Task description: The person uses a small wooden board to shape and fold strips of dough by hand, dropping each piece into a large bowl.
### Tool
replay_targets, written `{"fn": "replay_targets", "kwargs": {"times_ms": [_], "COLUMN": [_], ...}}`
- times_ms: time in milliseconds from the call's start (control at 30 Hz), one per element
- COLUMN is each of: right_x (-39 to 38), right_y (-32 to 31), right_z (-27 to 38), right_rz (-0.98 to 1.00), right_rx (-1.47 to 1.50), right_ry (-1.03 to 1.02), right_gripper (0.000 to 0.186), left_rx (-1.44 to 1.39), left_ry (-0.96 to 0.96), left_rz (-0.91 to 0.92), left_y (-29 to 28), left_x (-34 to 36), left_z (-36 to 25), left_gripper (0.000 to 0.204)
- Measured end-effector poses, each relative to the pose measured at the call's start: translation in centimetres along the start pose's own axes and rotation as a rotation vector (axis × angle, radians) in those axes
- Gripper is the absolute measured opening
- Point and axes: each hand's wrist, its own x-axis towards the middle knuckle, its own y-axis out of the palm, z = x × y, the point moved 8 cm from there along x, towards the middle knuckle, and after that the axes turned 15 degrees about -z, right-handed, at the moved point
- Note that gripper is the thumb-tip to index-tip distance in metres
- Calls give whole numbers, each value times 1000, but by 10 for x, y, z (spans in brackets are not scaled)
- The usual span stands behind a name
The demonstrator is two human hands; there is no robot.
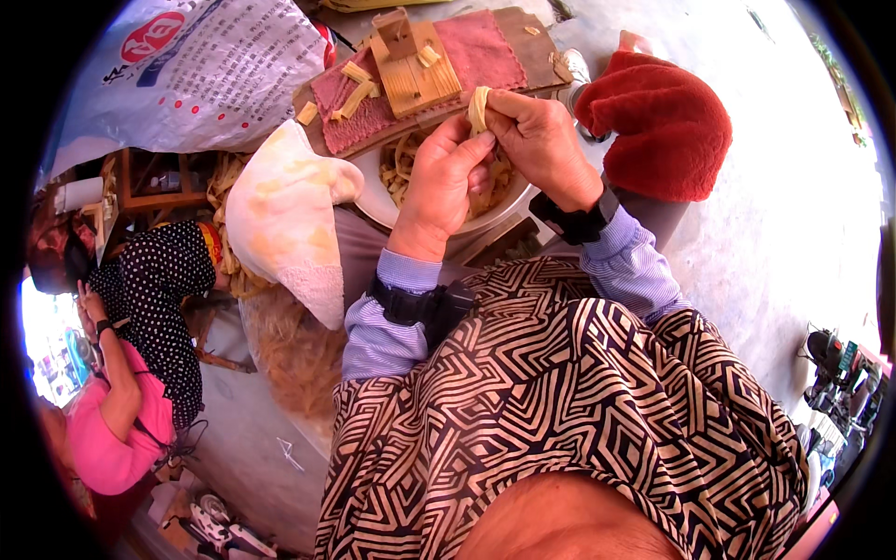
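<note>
A pale yellow folded strip (479, 110) stands between my two hands above a white bowl (372, 198). My left hand (434, 182) is closed, its thumb and fingers pinching the strip's lower end. From the other side my right hand (541, 140) grips the strip with thumb and forefinger. More yellow strips (399, 161) lie in the bowl, partly hidden by my hands. Just beyond it, a board bears a pink cloth (478, 49) and a wooden block (415, 79) with an upright piece. Several short folded strips (357, 96) rest on the cloth.
A stained white cloth (285, 215) drapes over my left knee, a red cloth (658, 121) over my right. A large white printed sack (215, 84) lies at far left. A person in a pink top (117, 420) sits at left, near a wooden frame (168, 201). Loose strips (245, 280) hang beside me.
</note>
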Motion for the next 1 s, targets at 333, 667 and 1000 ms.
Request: {"fn": "replay_targets", "kwargs": {"times_ms": [333, 667, 1000], "right_x": [-12, -51, -10], "right_y": [11, 59, 8], "right_z": [-34, -62, -52], "right_rz": [185, 386, -184], "right_rx": [-6, 1024, 385], "right_ry": [200, 999, 197], "right_gripper": [21, 26, 10], "left_rx": [834, 936, 289], "left_ry": [572, 925, -66], "left_rz": [-160, -157, -409], "left_y": [-17, 2, -30], "left_x": [1, -16, 6], "left_z": [-27, -39, 13], "left_gripper": [13, 24, 12]}}
